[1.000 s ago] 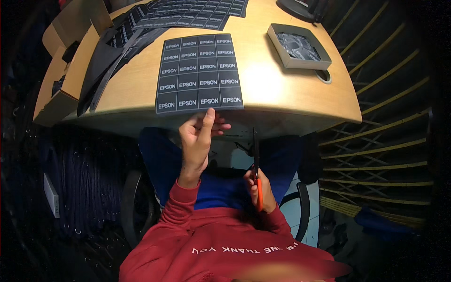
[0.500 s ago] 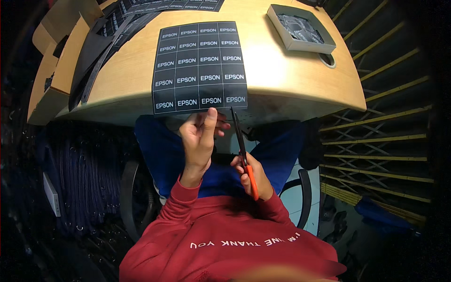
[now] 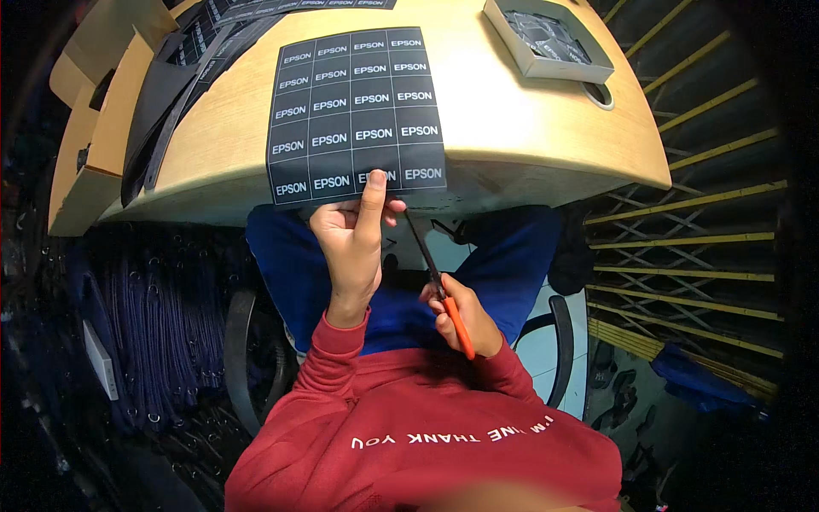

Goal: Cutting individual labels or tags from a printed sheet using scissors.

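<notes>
My left hand (image 3: 350, 243) grips the lower edge of a black sheet (image 3: 354, 115) of printed labels, divided by thin white lines into a grid. Its thumb lies on the sheet's face, and the other fingers are partly hidden behind the edge. Most of the sheet extends over the tabletop, its near edge hanging past the table. Orange-handled scissors (image 3: 458, 328) are in my right hand (image 3: 479, 314), their dark blades pointing up and left. The blade tips are close to my left fingertips, just below the sheet's edge; the blades look nearly together.
A shallow pale box (image 3: 567, 70) of small dark label pieces stands at the table's far right, by a ring-shaped roll (image 3: 600, 96). Black sheets (image 3: 192, 72) and an open cardboard box (image 3: 111, 136) occupy the left. A folding metal gate (image 3: 682, 282) stands right of the table.
My left thumb has moved up onto the face of the sheet. The scissor tips have shifted left and down, from the sheet's lower edge towards my left fingers.
</notes>
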`<state>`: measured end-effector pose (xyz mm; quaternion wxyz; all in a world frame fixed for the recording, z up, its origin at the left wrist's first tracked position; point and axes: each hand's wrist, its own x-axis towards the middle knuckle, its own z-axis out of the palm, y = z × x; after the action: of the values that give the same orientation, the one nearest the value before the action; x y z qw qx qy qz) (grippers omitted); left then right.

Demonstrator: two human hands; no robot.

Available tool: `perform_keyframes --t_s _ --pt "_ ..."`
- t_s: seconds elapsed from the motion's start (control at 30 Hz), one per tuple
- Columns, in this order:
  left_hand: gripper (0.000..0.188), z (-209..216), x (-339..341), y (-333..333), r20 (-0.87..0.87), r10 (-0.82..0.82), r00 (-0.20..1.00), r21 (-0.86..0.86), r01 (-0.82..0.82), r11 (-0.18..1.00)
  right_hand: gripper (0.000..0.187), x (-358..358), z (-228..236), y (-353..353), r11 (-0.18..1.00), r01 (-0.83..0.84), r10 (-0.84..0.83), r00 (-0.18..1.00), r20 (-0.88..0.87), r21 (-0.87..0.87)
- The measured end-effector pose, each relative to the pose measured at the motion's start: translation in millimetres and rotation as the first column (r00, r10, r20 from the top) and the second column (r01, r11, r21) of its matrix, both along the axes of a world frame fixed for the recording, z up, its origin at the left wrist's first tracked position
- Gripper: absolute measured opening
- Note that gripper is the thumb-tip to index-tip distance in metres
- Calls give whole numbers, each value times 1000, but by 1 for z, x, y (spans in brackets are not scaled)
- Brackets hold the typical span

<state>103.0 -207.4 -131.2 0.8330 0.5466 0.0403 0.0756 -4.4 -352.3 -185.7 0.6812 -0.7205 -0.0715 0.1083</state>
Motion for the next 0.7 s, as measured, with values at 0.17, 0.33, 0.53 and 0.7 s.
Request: perform_keyframes --t_s 0.17,0.33,0.53,0.7 --pt "12 0 -4 0 -39 4 999 35 -2 999 58 -1 -4 6 1000 12 -12 1000 9 2" --pt "12 0 -14 -6 -72 9 997 -12 -10 1000 56 13 3 14 990 69 -69 998 1 120" --pt "17 -6 -18 -16 -40 -82 996 -94 78 993 56 18 2 16 987 92 -97 995 35 129" --pt "15 -8 -19 -16 -43 -78 996 -85 74 994 56 18 4 16 987 100 -104 994 25 123"
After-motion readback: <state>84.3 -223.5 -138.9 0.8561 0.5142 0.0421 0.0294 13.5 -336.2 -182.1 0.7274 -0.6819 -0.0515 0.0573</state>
